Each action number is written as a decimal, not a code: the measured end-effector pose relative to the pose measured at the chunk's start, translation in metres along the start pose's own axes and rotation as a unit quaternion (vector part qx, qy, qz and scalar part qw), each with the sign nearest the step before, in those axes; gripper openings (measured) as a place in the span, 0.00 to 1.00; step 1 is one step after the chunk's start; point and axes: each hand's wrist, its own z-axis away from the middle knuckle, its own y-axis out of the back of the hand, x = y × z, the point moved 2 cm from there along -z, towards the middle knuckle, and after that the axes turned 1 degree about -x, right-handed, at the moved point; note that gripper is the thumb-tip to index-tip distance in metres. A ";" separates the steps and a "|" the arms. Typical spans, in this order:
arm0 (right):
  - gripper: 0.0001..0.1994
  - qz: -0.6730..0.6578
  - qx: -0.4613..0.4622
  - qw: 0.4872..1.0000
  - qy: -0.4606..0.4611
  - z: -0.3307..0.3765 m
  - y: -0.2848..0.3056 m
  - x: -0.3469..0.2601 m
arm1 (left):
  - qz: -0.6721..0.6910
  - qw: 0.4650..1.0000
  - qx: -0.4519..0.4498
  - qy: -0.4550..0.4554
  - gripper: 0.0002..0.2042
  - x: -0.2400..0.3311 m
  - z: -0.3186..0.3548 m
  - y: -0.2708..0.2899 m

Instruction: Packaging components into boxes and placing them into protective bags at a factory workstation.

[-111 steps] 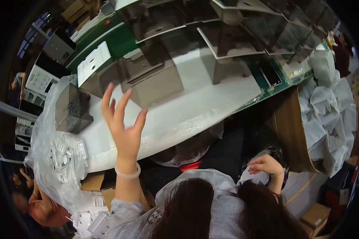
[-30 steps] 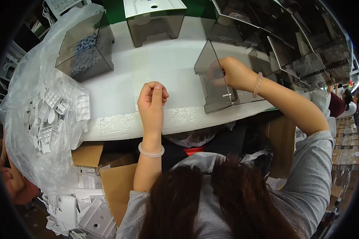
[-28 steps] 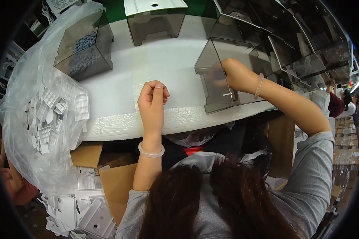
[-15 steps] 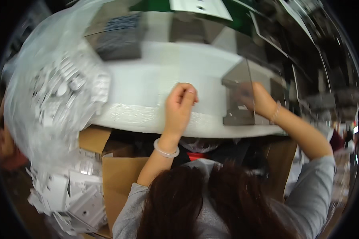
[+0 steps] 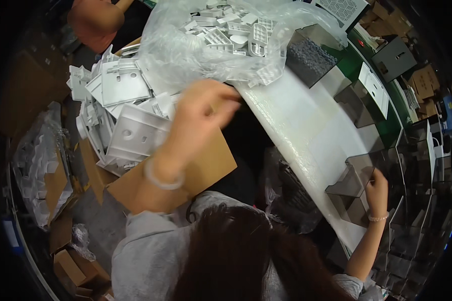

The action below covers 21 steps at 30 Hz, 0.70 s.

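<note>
My left hand [image 5: 206, 113] hangs in the air, smeared by motion, between the table's near edge and a box of white plastic panels [image 5: 135, 130]. Its fingers look bent, but whether they hold anything does not show. At the right, my right hand [image 5: 377, 193] is at a smoky see-through bin [image 5: 354, 175] on the white-covered table [image 5: 311, 125]. The right fingers are curled in at the bin's side, and what lies in them is hidden. Above my left hand, a clear plastic bag [image 5: 181, 65] holds white moulded parts [image 5: 236, 32].
Another smoky bin [image 5: 311, 57] holds small blue-grey pieces. A white plate [image 5: 372, 90] leans by a further bin [image 5: 355, 108]. Stacked dark bins [image 5: 412, 215] rise at the right. Cardboard flaps [image 5: 206, 163] stick up below my left hand. Another person [image 5: 93, 22] is at upper left.
The view has swung left, bringing the box of panels in fully. My left hand has moved from over the table to beside that box. My right hand stays at the smoky bin.
</note>
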 end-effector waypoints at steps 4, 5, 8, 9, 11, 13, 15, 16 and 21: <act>0.05 -0.052 0.126 0.990 -0.025 -0.001 0.015 -0.014 | -0.449 0.888 0.037 0.093 0.16 -0.042 0.016 0.114; 0.06 -0.039 0.154 0.987 -0.011 0.001 0.018 -0.016 | -0.480 0.869 0.021 0.116 0.16 -0.059 0.025 0.129; 0.05 -0.043 0.241 0.970 -0.008 0.003 0.023 -0.051 | -0.458 0.817 -0.126 0.325 0.14 -0.115 0.054 0.184; 0.05 -0.041 0.276 0.960 -0.001 0.008 0.024 -0.057 | -0.469 0.830 -0.119 0.278 0.14 -0.118 0.052 0.183; 0.04 -0.032 0.340 0.940 -0.003 0.028 0.024 -0.077 | -0.483 0.843 -0.112 0.208 0.12 -0.120 0.050 0.190; 0.04 -0.039 0.386 0.921 -0.011 0.059 0.021 -0.084 | -0.525 0.819 -0.117 0.199 0.09 -0.069 0.023 0.186; 0.04 -0.113 0.448 0.887 0.011 0.092 0.013 -0.090 | -0.421 0.888 -0.104 0.156 0.05 -0.033 0.000 0.192; 0.04 -0.147 0.490 0.859 0.001 0.105 0.000 -0.093 | -0.339 0.929 -0.094 0.112 0.04 -0.016 -0.012 0.180; 0.05 -0.210 0.602 0.762 -0.115 0.130 -0.059 -0.063 | 0.138 0.980 -0.135 0.049 0.44 0.038 -0.065 0.050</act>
